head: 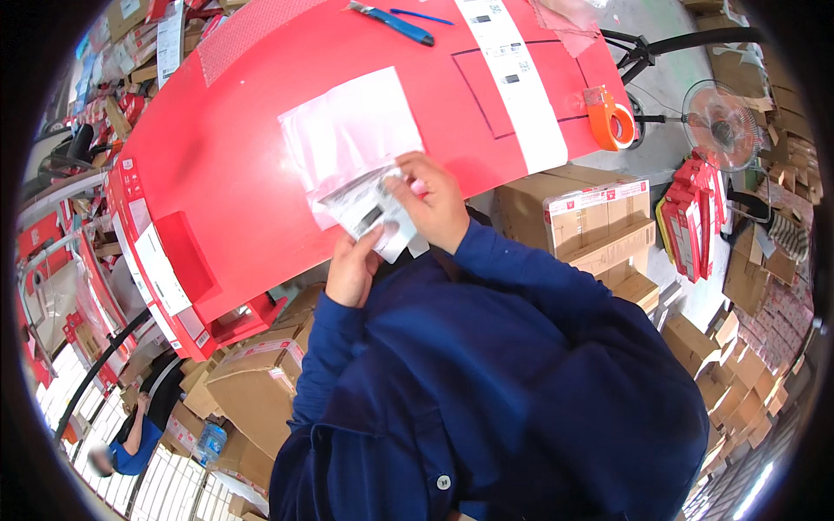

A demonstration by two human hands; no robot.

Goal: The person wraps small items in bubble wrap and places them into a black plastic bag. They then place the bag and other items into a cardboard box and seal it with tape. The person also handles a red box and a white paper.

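Both of my hands hold a white printed label sheet [373, 207] at the near edge of the red table [254, 221]. My left hand [355, 267] pinches its lower edge, and my right hand [430, 198] grips its upper right part. Just beyond, partly under the sheet, lies a pale pink plastic mailer bag [355, 127]. A blue-handled utility knife [394, 25] and a blue pen [422, 16] rest at the far side. A long strip of printed labels [521, 84] crosses the table on the right, with an orange tape dispenser [609, 120] near the right end.
Red boxes [156, 260] stand along the table's left end. Cardboard boxes stand below the near edge, on the right [567, 208] and left [260, 384]. A fan [722, 124] is beyond the right end. Another person in blue [133, 446] is at the lower left.
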